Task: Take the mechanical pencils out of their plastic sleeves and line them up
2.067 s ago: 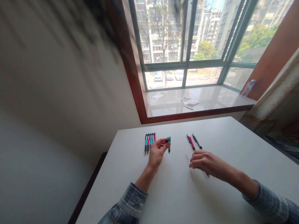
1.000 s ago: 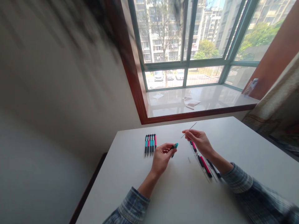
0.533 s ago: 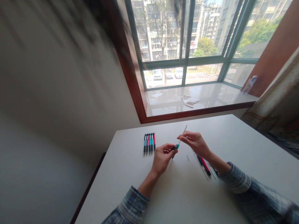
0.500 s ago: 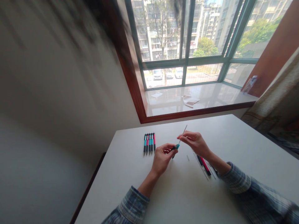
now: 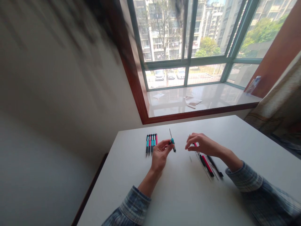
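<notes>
My left hand (image 5: 159, 158) is closed on a short teal-and-black pen barrel (image 5: 172, 142), pinched between thumb and fingers above the table. A thin refill (image 5: 170, 133) sticks up out of the barrel's top end. My right hand (image 5: 205, 145) hovers to the right with thumb and fingers apart, nothing visible in them. Below it lie loose pen parts: a red-and-black barrel (image 5: 207, 165), a black piece (image 5: 215, 166) and several thin refills, partly hidden by the hand. A tiny spring-like piece (image 5: 190, 159) lies between the hands.
Several teal and red pens (image 5: 150, 145) lie side by side beyond my left hand on the white table (image 5: 188, 197). Behind the table is a window sill (image 5: 169, 106) with a crumpled cloth (image 5: 192, 101) and a clear bottle (image 5: 253, 85). A curtain (image 5: 270, 97) hangs at right.
My right hand has let go of the refill and moved right, its fingers opening. The refill now stands in the barrel, which my left hand has turned more upright.
</notes>
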